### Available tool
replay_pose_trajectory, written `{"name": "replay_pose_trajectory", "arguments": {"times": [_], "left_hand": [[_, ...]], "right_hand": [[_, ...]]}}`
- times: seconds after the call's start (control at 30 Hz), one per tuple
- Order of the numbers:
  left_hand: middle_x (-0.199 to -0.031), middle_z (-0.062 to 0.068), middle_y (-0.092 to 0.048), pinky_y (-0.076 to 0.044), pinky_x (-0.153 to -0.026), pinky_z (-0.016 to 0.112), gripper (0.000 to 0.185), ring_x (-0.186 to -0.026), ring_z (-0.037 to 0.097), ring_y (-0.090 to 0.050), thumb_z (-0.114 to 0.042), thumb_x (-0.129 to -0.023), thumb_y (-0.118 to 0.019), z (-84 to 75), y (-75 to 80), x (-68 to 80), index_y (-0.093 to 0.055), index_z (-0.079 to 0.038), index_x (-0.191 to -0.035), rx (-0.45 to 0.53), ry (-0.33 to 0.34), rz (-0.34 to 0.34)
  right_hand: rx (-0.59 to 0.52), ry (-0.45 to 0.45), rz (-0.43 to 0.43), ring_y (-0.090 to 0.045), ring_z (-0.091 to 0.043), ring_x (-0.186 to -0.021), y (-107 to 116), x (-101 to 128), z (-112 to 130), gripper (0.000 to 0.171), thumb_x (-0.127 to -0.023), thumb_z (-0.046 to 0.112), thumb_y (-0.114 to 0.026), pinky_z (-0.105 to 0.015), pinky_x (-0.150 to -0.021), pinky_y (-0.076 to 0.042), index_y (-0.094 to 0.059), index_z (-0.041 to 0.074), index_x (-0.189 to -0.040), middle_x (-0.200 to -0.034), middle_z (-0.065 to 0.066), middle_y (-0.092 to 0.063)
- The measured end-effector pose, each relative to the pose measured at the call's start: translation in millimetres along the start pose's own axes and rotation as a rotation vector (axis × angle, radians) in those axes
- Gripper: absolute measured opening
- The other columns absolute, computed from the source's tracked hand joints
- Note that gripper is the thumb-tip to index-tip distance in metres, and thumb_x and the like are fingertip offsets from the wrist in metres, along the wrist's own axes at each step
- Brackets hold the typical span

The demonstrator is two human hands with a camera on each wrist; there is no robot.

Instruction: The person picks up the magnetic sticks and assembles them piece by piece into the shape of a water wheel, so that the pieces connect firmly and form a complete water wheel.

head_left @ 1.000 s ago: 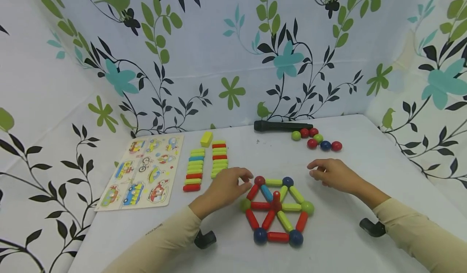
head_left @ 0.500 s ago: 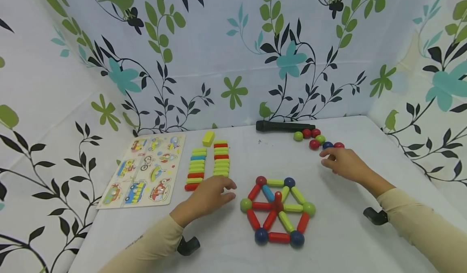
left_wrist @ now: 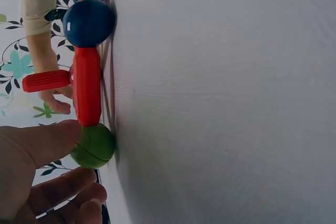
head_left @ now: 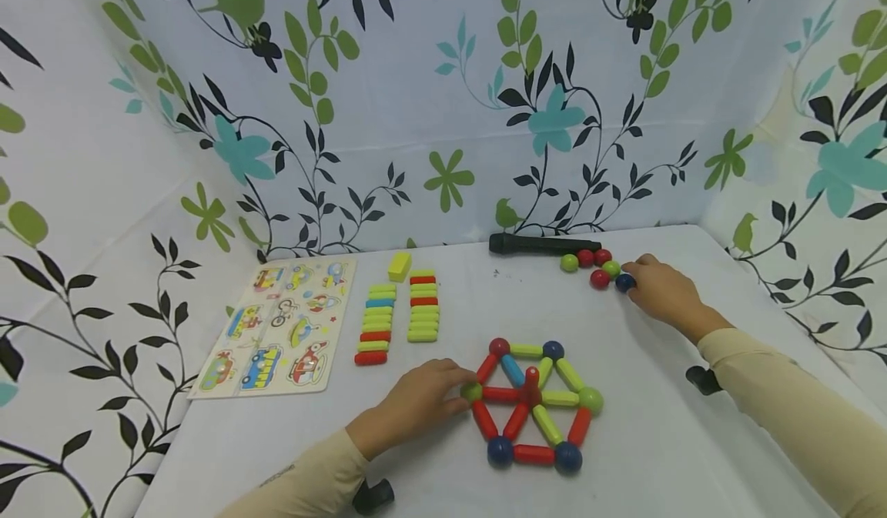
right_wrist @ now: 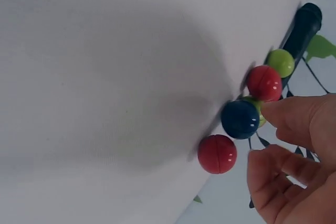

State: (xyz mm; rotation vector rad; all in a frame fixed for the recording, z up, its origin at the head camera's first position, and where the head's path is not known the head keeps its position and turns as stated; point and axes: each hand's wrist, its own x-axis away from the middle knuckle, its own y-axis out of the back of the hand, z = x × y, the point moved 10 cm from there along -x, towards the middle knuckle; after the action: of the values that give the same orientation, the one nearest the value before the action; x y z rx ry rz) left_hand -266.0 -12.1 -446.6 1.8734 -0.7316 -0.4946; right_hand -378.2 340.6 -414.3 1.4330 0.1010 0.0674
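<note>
A flat wheel-like figure of magnetic rods and balls lies on the table, with a red rod (head_left: 532, 378) standing upright at its hub. My left hand (head_left: 419, 401) pinches the green ball (left_wrist: 94, 146) at the figure's left corner, thumb on one side and fingertip on the other. At the back right, my right hand (head_left: 661, 287) is at a loose group of balls. Its thumb and fingers are parted close to a blue ball (right_wrist: 240, 119), with a red ball (right_wrist: 217, 153) beside it; that red ball is hidden behind the hand in the head view.
Two columns of rods (head_left: 376, 322), mostly yellow-green and red, lie left of the figure. Beyond them is a yellow block (head_left: 399, 266). A picture puzzle board (head_left: 277, 325) lies at far left. Behind the balls sits a black microphone-like stick (head_left: 543, 245). Patterned cloth (head_left: 388, 102) hangs behind.
My right hand has moved from beside the figure to the loose balls at the back. The left hand drew back leftward, then came onto the figure's left green ball.
</note>
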Motion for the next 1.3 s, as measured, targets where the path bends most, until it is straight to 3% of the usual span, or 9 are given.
{"name": "replay_pose_trajectory", "arguments": {"times": [0.1,0.3,0.6,0.73,0.9,1.07,1.3], "left_hand": [[-0.113,-0.009,-0.071,-0.055,-0.087,0.026,0.037,-0.104,0.008,-0.064,-0.025,-0.090,-0.080,-1.6,-1.7,-2.9,-0.072,-0.024,-0.126,-0.026,0.001,0.001],[-0.110,-0.009,-0.072,-0.055,-0.083,0.026,0.034,-0.101,0.008,-0.064,-0.024,-0.089,-0.080,-2.8,-0.2,-4.7,-0.074,-0.025,-0.122,-0.066,0.008,-0.008],[-0.107,-0.010,-0.072,-0.055,-0.083,0.026,0.034,-0.098,0.008,-0.065,-0.024,-0.089,-0.081,-5.7,-0.6,-7.4,-0.074,-0.023,-0.122,-0.075,0.001,-0.008],[-0.106,-0.009,-0.073,-0.056,-0.082,0.026,0.033,-0.097,0.008,-0.066,-0.023,-0.088,-0.081,-7.7,1.4,-7.1,-0.074,-0.022,-0.121,-0.083,-0.007,-0.017],[-0.104,-0.009,-0.073,-0.055,-0.079,0.026,0.033,-0.095,0.009,-0.065,-0.023,-0.087,-0.082,-9.1,5.4,-5.5,-0.075,-0.022,-0.119,-0.101,-0.012,-0.025],[-0.103,-0.009,-0.073,-0.055,-0.078,0.025,0.033,-0.093,0.008,-0.065,-0.024,-0.088,-0.082,-6.9,4.7,-5.8,-0.075,-0.022,-0.120,-0.105,-0.005,-0.021],[-0.104,-0.008,-0.073,-0.055,-0.078,0.024,0.032,-0.094,0.008,-0.065,-0.025,-0.088,-0.081,-6.5,2.2,-6.3,-0.075,-0.022,-0.119,-0.104,-0.005,-0.025]], "right_hand": [[0.036,0.019,-0.009,-0.060,-0.051,-0.109,-6,-8,0,0.042,-0.091,0.005,-0.065,-0.064,-0.084,-0.054,-0.060,-0.005,-0.132,-0.126,-0.030,-0.059],[0.042,0.035,-0.014,-0.060,-0.046,-0.098,-15,-15,-1,0.037,-0.090,0.003,-0.068,-0.062,-0.081,-0.055,-0.065,-0.004,-0.126,-0.113,-0.027,-0.062],[-0.045,-0.002,0.049,-0.062,-0.036,-0.092,-24,-6,-1,0.044,-0.091,0.021,-0.074,-0.056,-0.080,-0.057,-0.063,-0.007,-0.123,-0.107,-0.025,-0.062],[-0.194,0.040,0.054,-0.063,-0.028,-0.088,-13,7,29,0.043,-0.092,0.025,-0.073,-0.048,-0.079,-0.058,-0.063,-0.005,-0.121,-0.102,-0.017,-0.068],[-0.347,0.184,0.049,-0.060,-0.021,-0.086,11,25,90,0.041,-0.092,0.024,-0.074,-0.034,-0.071,-0.056,-0.066,0.003,-0.126,-0.098,-0.005,-0.069],[-0.388,0.299,0.083,-0.056,-0.017,-0.089,24,42,134,0.042,-0.092,0.024,-0.075,-0.028,-0.070,-0.053,-0.066,0.009,-0.130,-0.102,0.001,-0.068],[-0.414,0.452,0.189,-0.060,-0.016,-0.099,22,67,175,0.041,-0.093,0.026,-0.075,-0.028,-0.079,-0.056,-0.067,0.015,-0.132,-0.115,0.005,-0.068]]}}
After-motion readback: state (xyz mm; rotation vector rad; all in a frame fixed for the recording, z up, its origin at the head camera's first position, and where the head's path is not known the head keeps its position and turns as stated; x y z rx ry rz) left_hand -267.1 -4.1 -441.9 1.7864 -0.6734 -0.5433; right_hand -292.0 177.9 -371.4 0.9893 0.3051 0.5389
